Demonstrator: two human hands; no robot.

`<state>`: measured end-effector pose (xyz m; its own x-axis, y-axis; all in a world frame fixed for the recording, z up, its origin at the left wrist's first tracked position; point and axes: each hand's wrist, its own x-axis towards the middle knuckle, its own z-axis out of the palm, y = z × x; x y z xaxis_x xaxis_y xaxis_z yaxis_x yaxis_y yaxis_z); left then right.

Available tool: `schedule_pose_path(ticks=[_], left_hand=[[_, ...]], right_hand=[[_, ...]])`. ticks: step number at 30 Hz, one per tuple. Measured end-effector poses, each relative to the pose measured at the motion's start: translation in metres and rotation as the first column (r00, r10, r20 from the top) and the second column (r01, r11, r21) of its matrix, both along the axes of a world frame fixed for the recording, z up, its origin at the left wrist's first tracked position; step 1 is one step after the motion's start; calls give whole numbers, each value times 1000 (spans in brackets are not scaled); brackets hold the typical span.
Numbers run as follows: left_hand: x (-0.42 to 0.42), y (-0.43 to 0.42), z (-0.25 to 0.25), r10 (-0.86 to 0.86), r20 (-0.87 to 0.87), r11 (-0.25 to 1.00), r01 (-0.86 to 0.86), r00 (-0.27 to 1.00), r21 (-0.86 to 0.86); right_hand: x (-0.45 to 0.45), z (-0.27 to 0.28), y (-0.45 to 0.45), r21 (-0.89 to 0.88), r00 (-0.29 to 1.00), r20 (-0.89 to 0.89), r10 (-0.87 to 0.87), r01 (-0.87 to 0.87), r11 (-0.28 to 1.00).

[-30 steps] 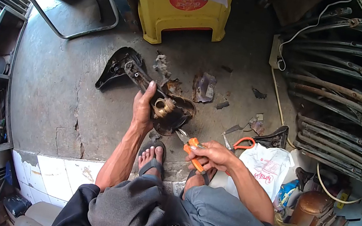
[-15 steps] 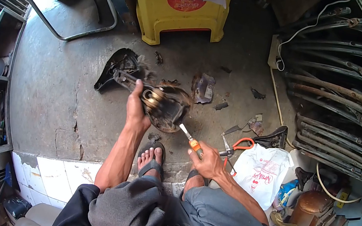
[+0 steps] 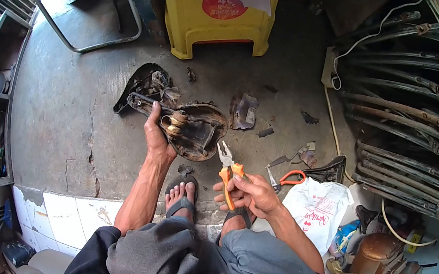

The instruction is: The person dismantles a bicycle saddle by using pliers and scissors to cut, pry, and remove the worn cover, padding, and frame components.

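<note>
i see the yellow stool (image 3: 229,29) cut off at the top of the frame, and its red sticker (image 3: 225,6) is hard for me to read. i can't see most fingers of the left hand (image 3: 160,142), because they go under the dark shell (image 3: 205,128) in the middle. its thumb lies on top, so the hand is clamped on the shell. lower right of that, the right hand (image 3: 256,194) is half curled, gripping the orange pliers (image 3: 227,162), and their tips look a bit apart.
</note>
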<state>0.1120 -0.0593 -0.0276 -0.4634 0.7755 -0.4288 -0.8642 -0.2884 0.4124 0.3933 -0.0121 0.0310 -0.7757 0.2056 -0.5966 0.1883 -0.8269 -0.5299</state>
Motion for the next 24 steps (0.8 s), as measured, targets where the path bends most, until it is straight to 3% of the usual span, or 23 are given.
schedule_pose_path(ticks=[1,3,7,8,9,10,11,13,15,17,19,20,24], left_hand=[[2,0,3,3,0,1000,-3,1000,15],[6,0,8,-5,-15,999,6,1000,49],[8,-2,5,3,-45,999,-1,999,51],[6,-3,6,-23,-45,998,26,999,63],[6,-5,5,-18,-45,998,20,999,57],[6,-2,4,-7,-8,998,7,1000,65],[5,0,1,2,29,998,-4,1000,70],[3,1,-5,7,19,998,-8,1000,62],[7,1,-5,13,1,999,-13,1000,46],[14,1,-5,15,-1,999,-15,1000,32],[20,6,-3,17,-9,999,-17,1000,30],[24,6,0,16,-36,1000,-16,999,14],[36,7,9,5,-110,999,-9,994,-33]], right_hand=[[-2,0,2,1,1000,0,-4,4,1000],[-5,0,8,-171,997,-37,-66,59,984],[-1,-20,8,-231,985,-72,-158,137,963],[-11,-2,4,-15,984,78,-159,160,987],[-11,5,1,-21,985,78,-153,155,988],[-12,9,0,340,980,200,-9,-61,938],[-12,11,0,619,930,359,76,-298,727],[-15,10,-6,622,898,427,103,-374,688],[-17,2,-17,853,910,392,133,-414,318],[-24,-4,-27,886,946,312,87,-323,332],[-31,-8,-30,927,946,319,54,-324,189],[-38,5,-27,881,916,393,79,-399,254],[-44,2,-30,876,896,439,63,-442,191]])
